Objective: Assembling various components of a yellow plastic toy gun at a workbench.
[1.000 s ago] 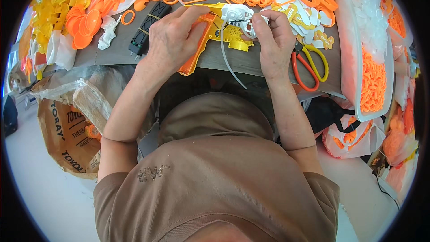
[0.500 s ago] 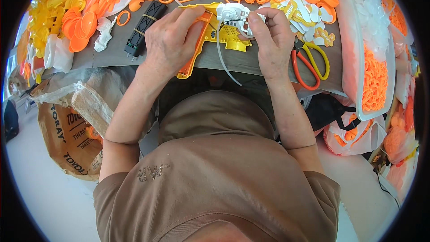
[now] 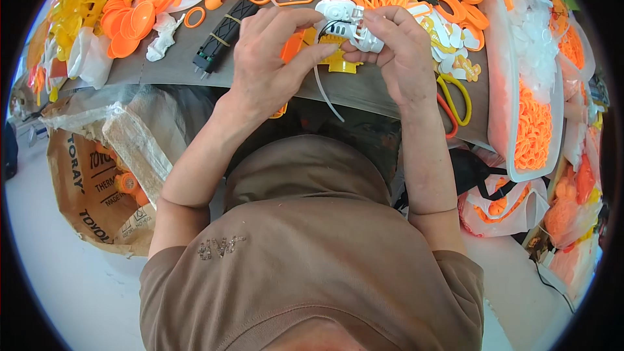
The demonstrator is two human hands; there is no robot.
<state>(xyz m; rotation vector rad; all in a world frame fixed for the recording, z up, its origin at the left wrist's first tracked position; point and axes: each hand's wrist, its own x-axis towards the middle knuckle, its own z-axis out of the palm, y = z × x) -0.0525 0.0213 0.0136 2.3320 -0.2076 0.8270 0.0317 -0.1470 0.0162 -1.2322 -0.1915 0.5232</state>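
From the head view, I have a white mechanism (image 3: 341,10) raised above the near part of the grey surface (image 3: 175,68), between my two hands. My right hand (image 3: 406,55) has its right end: the thumb presses on the upper side and the other fingers (image 3: 354,56) curl beneath, closed firmly on it. My left hand (image 3: 263,52) comes in from the other side, thumb and forefinger spread well apart, with the mechanism's left end just beside their tips; I cannot tell whether either tip touches it. A thin black wire crosses the white plastic, and a pale tube (image 3: 323,94) hangs down past my left thumb.

Below the mechanism lies a yellow casing (image 3: 341,63), partly covered by my hands. An orange piece (image 3: 292,47) shows in the gap between my left thumb and forefinger. A black bar (image 3: 224,36) lies to the left, well apart from the mechanism; red-and-yellow-handled scissors (image 3: 465,101) rest just beside my right wrist.
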